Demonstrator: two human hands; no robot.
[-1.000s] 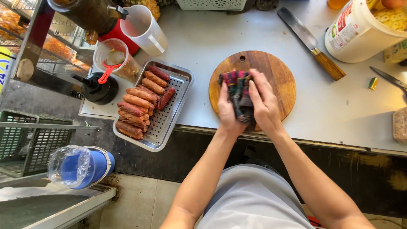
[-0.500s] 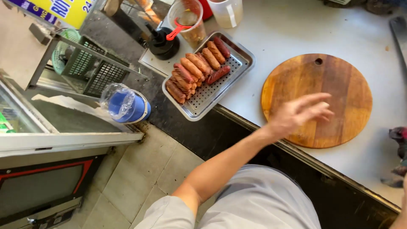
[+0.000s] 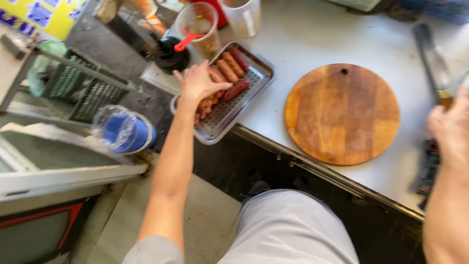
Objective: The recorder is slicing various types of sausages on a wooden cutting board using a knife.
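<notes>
Head view: left hand [image 3: 198, 83] at 11 o'clock, fingers spread wide, palm down on the sausages [image 3: 225, 78] in the perforated metal tray [image 3: 254, 93]; can't tell if it grips one. Tray sits at the counter edge, at 9 o'clock from the round wooden cutting board [image 3: 343, 113], near it but apart. Right hand [image 3: 452, 129] at 3 o'clock, blurred and cut by the frame; grip unclear, dark bundle [image 3: 430, 164] just below it. Plastic cup [image 3: 200, 27] with a red spoon at 12 o'clock of the tray.
</notes>
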